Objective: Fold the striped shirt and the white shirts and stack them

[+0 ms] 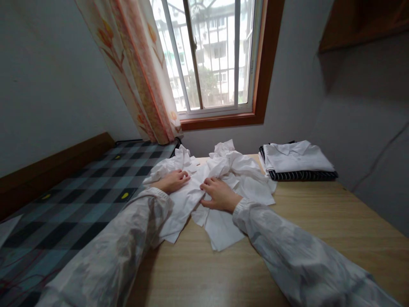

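Two arms in pale, slightly glossy sleeves extend forward from the lower edge of the view over a light wooden table (319,238), both palms turned down. The left hand (172,181) lies flat on the left part of a crumpled white garment (223,187), fingers stretched out and close together, pressing the cloth rather than gripping it. The right hand (219,194) rests just right of it on the garment's middle, fingers slightly bent and a little apart, tips pointing left toward the left hand; it too presses down without closing on the fabric. The garment lies near the centre of the table, its lower flaps spread toward the viewer and its far part bunched in folds. No label or print can be read on it.

Right of the garment and farther back sits a folded stack of clothes (298,162), white on top with a dark striped piece beneath. Left of the garment, a checked bed cover (79,200) adjoins the table. Behind the garment hang a floral curtain (140,72) and a wood-framed window (217,55).
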Motion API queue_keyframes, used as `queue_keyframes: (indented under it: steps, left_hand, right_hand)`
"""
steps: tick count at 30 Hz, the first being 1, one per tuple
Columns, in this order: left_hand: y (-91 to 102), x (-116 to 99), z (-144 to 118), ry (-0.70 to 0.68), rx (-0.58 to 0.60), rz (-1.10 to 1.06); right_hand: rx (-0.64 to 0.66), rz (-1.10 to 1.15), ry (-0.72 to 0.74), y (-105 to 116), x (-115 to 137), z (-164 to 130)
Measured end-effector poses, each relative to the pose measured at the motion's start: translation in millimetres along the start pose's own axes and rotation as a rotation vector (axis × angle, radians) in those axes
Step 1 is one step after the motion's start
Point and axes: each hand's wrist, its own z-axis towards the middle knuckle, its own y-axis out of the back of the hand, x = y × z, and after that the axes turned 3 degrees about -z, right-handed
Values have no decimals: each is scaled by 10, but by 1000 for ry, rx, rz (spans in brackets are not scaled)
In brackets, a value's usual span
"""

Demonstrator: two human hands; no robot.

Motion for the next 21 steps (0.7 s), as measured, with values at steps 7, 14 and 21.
queue_keyframes:
  steps: [7, 14, 21]
  left_hand:
    - [-29, 167, -175, -39, -38, 0]
    - [152, 356, -377, -97, 42, -29]
    - [287, 340, -805, -148, -16, -13]
  right_hand:
    - [60, -38, 9, 184, -177, -185]
    - [36, 22, -42, 353, -266, -522]
    - [-7, 120, 0, 431, -355, -720]
